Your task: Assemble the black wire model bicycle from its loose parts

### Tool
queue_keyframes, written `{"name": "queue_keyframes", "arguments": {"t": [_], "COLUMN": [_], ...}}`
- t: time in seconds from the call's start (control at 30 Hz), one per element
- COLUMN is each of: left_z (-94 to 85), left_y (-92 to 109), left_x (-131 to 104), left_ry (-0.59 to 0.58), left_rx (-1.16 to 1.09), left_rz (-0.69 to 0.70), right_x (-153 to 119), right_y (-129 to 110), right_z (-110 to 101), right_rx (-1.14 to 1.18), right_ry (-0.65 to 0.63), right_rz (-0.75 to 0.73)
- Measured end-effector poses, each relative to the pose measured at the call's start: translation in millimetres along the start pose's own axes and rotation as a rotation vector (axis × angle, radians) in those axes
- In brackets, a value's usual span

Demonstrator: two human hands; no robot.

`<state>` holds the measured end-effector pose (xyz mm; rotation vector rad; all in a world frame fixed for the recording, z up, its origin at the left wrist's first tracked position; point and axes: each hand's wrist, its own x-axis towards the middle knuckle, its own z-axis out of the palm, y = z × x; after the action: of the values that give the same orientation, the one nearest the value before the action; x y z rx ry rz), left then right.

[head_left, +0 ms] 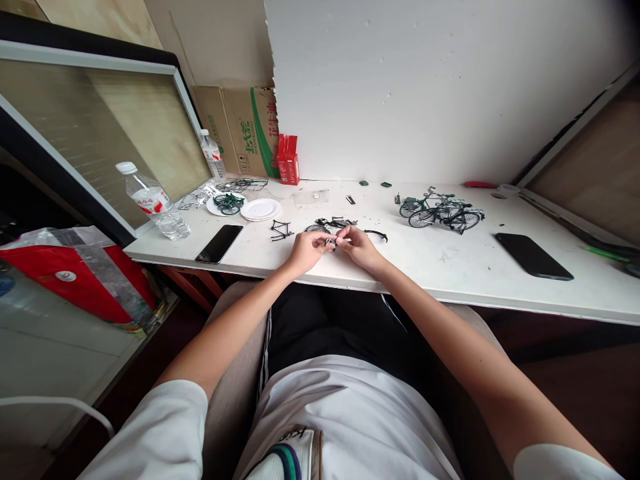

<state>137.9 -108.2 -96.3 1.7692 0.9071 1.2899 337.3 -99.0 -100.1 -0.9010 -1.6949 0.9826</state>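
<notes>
Clock centred on the small part between the fingertips, 12 pointing away from the body. Left hand comes in from 9, right hand from 3; thumbs and forefingers of both are drawn narrow, pinching the part between them just above the near edge of the white table. Two-handed pinch probably suits so slight a piece: one side steadies, the other can turn or press. Both forearms reach forward over the lap, keeping the work low and close. Loose black pieces and a spoked wheel lie just beyond, around 11 to 1, likely for easy reach; bare bike frame near 10, curved black strip close to 3. Toy bicycles stand upright on their wheels toward 2, apart from the loose bits, perhaps so they don't get knocked. Green pieces sit on a white plate toward 10, presumably corralled there. Phones at 9 and 3 lie flat, well aside. The part itself: tiny, mostly dark with a paler glint; fingers cover much of it, exact shape can't be told.
</notes>
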Motion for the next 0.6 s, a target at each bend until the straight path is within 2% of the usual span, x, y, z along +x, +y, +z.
{"name": "queue_keyframes", "arguments": {"t": [0.6], "left_z": [3.2], "left_y": [-13.7], "left_x": [0.5], "left_ry": [0.005], "left_rx": [0.048], "left_rz": [0.1], "right_x": [-1.2], "right_y": [2.4], "right_z": [1.6], "right_rx": [0.002], "right_ry": [0.041], "right_rz": [0.01]}}
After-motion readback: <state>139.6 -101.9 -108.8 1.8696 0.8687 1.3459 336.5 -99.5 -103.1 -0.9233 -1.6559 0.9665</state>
